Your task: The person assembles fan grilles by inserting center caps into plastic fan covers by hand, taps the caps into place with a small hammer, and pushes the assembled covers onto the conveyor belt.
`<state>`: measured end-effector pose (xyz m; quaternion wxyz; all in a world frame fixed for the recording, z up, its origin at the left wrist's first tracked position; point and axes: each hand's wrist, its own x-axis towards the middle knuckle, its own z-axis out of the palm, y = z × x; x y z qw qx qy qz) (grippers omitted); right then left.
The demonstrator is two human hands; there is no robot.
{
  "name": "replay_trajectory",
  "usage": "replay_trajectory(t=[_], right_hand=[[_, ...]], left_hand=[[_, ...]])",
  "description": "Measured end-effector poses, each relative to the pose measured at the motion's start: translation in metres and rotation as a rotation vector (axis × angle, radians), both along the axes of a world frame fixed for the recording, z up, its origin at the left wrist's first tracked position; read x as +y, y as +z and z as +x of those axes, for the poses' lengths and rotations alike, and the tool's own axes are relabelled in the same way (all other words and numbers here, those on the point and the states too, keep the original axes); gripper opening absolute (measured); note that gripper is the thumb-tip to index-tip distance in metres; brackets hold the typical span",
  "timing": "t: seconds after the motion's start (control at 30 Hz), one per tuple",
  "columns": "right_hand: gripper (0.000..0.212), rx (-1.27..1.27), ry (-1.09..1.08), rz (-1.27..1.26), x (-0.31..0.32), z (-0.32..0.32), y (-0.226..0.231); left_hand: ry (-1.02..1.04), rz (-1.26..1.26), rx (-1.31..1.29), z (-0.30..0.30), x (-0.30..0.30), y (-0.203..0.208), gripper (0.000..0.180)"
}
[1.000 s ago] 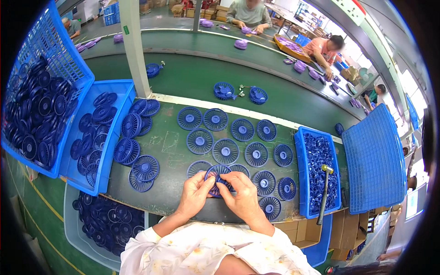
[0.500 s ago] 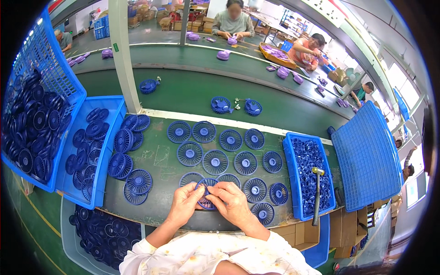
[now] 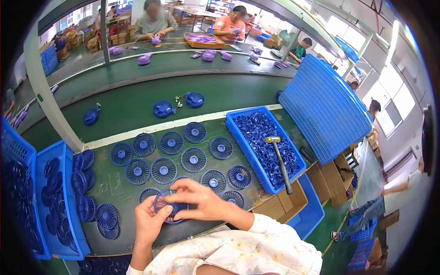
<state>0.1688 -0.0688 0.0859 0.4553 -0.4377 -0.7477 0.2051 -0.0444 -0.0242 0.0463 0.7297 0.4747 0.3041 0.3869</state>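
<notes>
Near the front edge of the table, I hold a round blue fan grille (image 3: 179, 207) up in front of me. My left hand (image 3: 149, 219) is closed on its left rim, thumb across the front. My right hand (image 3: 201, 200) reaches over from the right, its fingers bent round the grille's other side and partly hiding it. I cannot make out any small part between the fingertips. Loose blue grilles lie in rough rows just beyond, among them a flat grille (image 3: 163, 170) with a solid hub. Another grille (image 3: 149, 195) is partly covered by my hands.
At right, a blue tray (image 3: 232, 120) holds small blue parts, with a hammer (image 3: 280, 160) lying across it. Grilles fill the blue bin (image 3: 68, 149) at left. Beyond runs a green conveyor (image 3: 128, 103) carrying blue fan pieces; co-workers sit across it. A cardboard box (image 3: 293, 201) stands below right.
My view has swung to the right, so the table appears shifted left. The fingers of my right hand have lifted and spread further over the grille, which stays in my hands.
</notes>
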Motion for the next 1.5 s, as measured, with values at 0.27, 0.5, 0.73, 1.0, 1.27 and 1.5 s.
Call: replay_trajectory(t=[0.27, 0.5, 0.73, 1.0, 1.27, 1.5], right_hand=[[0.023, -0.601, -1.046, 0.019, 0.046, 0.225, -0.013], [0.016, -0.94, -0.94, -0.615, 0.046, 0.307, -0.013], [0.009, -0.673, -0.94, -0.45, 0.04, 0.322, -0.018], [0.026, -0.371, -1.07, -0.309, 0.033, 0.328, -0.023], [0.007, 0.571, -0.536, -0.334, -0.007, 0.178, 0.02], [0.008, 0.832, -0.048, -0.731, -0.024, 0.04, -0.028]], left_hand=[[0.337, 0.125, 0.135, -0.037, 0.002, 0.001, 0.021], [0.691, 0.398, 0.437, -0.061, 0.019, -0.011, 0.027], [0.789, 0.689, 0.93, -0.075, 0.052, -0.003, 0.025], [0.404, 0.883, 1.241, -0.08, 0.069, -0.029, 0.044], [0.394, 0.756, 1.414, -0.125, 0.031, 0.02, 0.08], [0.1, 0.726, 1.572, -0.144, 0.035, 0.026, 0.102]])
